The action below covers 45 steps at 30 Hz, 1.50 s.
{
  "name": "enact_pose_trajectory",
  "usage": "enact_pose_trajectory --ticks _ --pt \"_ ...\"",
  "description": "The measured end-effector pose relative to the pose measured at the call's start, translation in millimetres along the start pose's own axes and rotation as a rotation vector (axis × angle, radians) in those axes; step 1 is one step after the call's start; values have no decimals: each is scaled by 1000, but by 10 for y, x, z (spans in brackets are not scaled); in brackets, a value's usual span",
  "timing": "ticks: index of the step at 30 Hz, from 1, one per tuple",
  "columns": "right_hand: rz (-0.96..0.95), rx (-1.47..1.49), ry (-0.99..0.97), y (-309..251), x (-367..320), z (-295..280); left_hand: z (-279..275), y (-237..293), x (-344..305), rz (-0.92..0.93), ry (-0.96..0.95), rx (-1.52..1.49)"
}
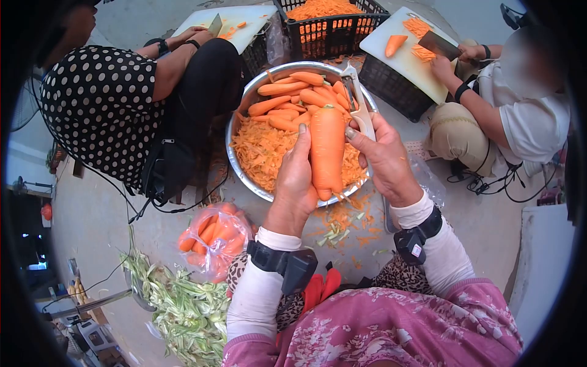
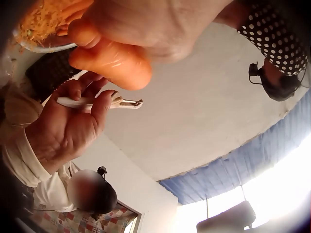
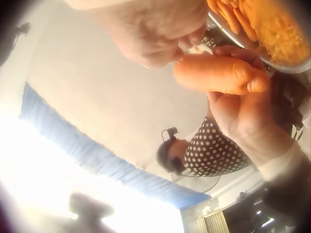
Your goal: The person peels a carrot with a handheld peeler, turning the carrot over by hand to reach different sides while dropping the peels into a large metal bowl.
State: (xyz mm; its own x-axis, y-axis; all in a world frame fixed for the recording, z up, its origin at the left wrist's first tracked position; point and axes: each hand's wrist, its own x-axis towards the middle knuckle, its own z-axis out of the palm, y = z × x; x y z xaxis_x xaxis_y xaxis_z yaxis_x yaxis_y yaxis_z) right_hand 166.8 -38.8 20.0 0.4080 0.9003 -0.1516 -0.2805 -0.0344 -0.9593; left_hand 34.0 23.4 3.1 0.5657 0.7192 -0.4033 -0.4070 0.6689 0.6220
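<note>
My left hand [image 1: 295, 180] grips a thick orange carrot [image 1: 328, 147], held upright over a metal basin [image 1: 232, 136]. Its blunt end, with a small knob, points down toward me in the head view. White-handled, with a metal blade head, the peeler [image 1: 365, 122] sits in my right hand [image 1: 391, 164], its blade pointing up and away beside the carrot's top. The right thumb is close to the carrot's side. Whole carrots [image 1: 275, 89] fill the far part of the basin, and orange peelings [image 1: 263, 150] heap the near part. The left wrist view shows the peeler [image 2: 129, 103] apart from the carrot [image 2: 116, 68].
A bag of carrots [image 1: 214, 235] and a pile of green-white husks [image 1: 189, 306] lie at left. Two people cut carrots on white boards [image 1: 251, 18] [image 1: 391, 61] on either side. A black crate [image 1: 333, 33] of shredded carrot stands beyond the basin. Peelings [image 1: 342, 220] litter the floor.
</note>
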Motion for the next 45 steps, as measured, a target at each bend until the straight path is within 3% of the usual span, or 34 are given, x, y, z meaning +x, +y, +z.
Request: enact_pose_trajectory --ticks 21,34,38,45 --pt "-5 -29 -4 38 21 19 85 41 -106 86 -43 209" --pt "-27 20 -43 8 -7 -22 132 85 -148 35 -77 234" --pt "-36 6 -73 6 -4 -44 175 90 -159 65 -51 370" --pt "42 107 -102 -19 13 -52 161 131 -174 65 -90 409"
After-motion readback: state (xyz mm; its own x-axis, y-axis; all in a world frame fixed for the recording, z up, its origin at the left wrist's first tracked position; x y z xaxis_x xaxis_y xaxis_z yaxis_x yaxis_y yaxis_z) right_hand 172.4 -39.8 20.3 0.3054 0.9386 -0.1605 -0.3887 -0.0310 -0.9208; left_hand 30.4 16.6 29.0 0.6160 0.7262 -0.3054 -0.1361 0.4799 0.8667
